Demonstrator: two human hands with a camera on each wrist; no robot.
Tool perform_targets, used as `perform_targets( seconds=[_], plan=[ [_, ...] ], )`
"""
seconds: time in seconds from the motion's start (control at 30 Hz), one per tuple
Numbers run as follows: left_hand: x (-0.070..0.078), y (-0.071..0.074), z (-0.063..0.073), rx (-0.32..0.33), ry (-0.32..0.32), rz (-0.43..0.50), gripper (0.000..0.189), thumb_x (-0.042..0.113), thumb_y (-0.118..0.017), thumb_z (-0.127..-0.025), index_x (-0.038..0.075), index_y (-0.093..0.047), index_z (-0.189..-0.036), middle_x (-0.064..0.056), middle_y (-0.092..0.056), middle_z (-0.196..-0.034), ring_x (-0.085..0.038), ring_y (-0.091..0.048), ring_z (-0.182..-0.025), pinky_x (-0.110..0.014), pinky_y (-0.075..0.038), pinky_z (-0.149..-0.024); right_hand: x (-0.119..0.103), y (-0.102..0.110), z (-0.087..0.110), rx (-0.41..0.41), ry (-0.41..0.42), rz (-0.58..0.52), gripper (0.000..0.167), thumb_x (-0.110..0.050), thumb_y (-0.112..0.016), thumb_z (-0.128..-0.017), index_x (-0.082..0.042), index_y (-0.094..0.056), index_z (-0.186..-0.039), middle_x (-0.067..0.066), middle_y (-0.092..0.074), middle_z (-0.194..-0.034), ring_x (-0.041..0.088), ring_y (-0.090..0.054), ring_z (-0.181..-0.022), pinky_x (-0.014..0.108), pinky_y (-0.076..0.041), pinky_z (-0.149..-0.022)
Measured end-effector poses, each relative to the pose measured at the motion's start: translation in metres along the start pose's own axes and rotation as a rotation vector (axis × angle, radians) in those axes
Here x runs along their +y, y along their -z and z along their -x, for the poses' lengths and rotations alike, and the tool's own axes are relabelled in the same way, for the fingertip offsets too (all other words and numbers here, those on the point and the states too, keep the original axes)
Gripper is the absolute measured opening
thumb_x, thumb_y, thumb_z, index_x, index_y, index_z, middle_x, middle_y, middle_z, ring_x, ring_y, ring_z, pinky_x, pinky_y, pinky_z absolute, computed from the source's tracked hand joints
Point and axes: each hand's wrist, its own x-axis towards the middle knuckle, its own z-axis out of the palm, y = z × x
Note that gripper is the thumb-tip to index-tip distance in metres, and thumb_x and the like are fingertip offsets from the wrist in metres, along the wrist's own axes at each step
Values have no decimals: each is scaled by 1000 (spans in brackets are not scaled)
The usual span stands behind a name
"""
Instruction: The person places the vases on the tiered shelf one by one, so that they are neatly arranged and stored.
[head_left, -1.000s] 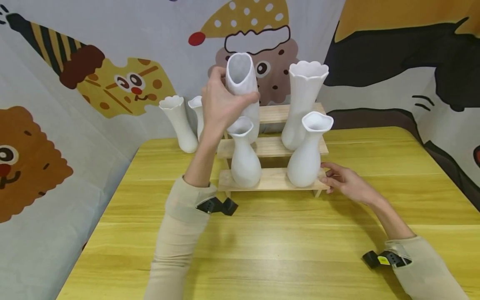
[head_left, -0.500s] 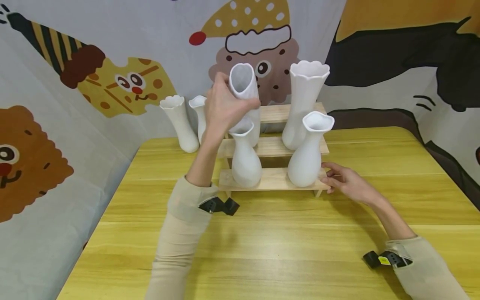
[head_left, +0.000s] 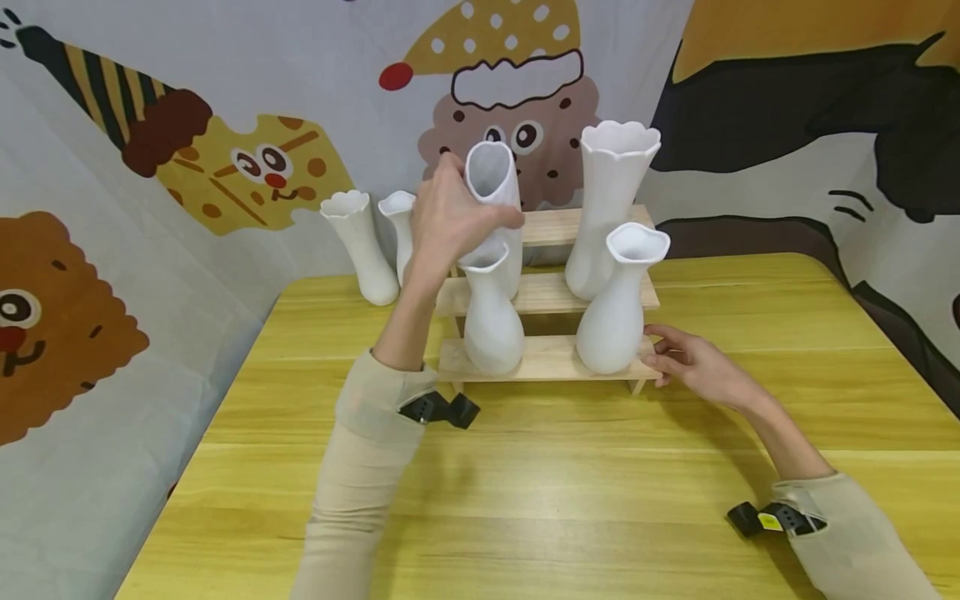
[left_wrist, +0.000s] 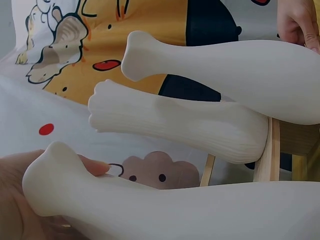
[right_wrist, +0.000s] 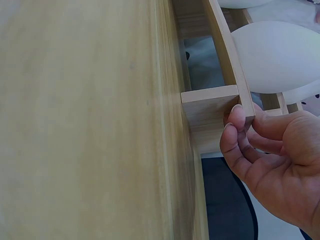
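My left hand [head_left: 450,208] grips a tall white vase [head_left: 512,258] with a slanted mouth, near its top. Its base is at the left of the middle shelf [head_left: 547,292], behind a white round-bellied vase [head_left: 492,333] on the lowest shelf that partly hides it. With thumb and fingers, my right hand [head_left: 697,367] pinches the right end of the wooden stand's lowest shelf [head_left: 551,360]; the right wrist view shows the fingertips [right_wrist: 235,116] at the board's corner. Beside that hand stands a second round-bellied vase [head_left: 609,333]. Behind it rises a fluted vase [head_left: 611,192] with a scalloped rim.
Two more white vases stand at the table's back left: a scalloped one [head_left: 363,250] and a narrower one [head_left: 400,221], partly hidden by the left arm. The stand's top shelf [head_left: 551,227] shows behind. A cartoon-printed cloth [head_left: 247,67] hangs behind the wood-grain table [head_left: 525,500].
The left hand has lowered the slanted-mouth vase and shifted it slightly right over the middle shelf. The right hand keeps its hold on the lowest shelf's end.
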Motion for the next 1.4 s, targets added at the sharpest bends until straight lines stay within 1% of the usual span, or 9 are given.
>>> perform_targets(
  seconds=[0.23,0.37,0.57,0.83,1.0,1.13,1.4],
  plan=[
    [1,1,-1,-20,13,-20,71,38,-89,-68,9,-51,-121,-6,-62,-107,-23,-59,-95,-35,-50,-79,0,0,1,2,2,8,56,-17,-56,-105,8,-33,-150,21,-60,-108,24,-64,-80,35,-57,-71],
    [0,3,-1,-39,18,4,75,37,-89,-69,9,-49,-126,-8,-62,-110,-23,-59,-97,-34,-51,-81,0,0,0,2,6,9,55,-17,-56,-105,9,-34,-149,21,-60,-108,24,-64,-80,35,-57,-71],
    [-2,7,1,-85,28,29,81,36,-88,-73,9,-44,-135,-8,-60,-118,-24,-58,-104,-36,-53,-85,0,0,0,3,8,9,55,-16,-56,-105,8,-34,-149,21,-60,-108,24,-65,-80,35,-57,-71],
    [-6,8,2,-111,10,84,84,35,-88,-77,9,-42,-142,-9,-59,-126,-23,-59,-111,-36,-52,-91,-1,0,1,2,5,2,55,-16,-55,-105,8,-34,-150,21,-59,-108,24,-64,-80,35,-57,-71],
    [-8,9,3,-110,-10,78,85,38,-87,-79,10,-41,-145,-7,-58,-130,-22,-57,-115,-36,-50,-95,-1,0,1,4,6,3,55,-16,-55,-105,8,-34,-150,21,-60,-108,24,-64,-80,35,-57,-71],
    [-9,10,3,-113,-22,79,85,38,-86,-80,10,-41,-146,-7,-58,-131,-21,-57,-115,-36,-50,-96,-1,0,1,3,6,3,54,-15,-55,-105,8,-34,-150,21,-59,-108,24,-64,-80,35,-57,-71],
    [-10,12,4,-142,-21,91,82,40,-84,-82,10,-42,-145,-6,-58,-130,-21,-56,-114,-36,-49,-96,-2,0,1,3,1,-2,55,-17,-55,-106,8,-33,-150,22,-59,-110,24,-65,-80,36,-58,-72]
  ],
)
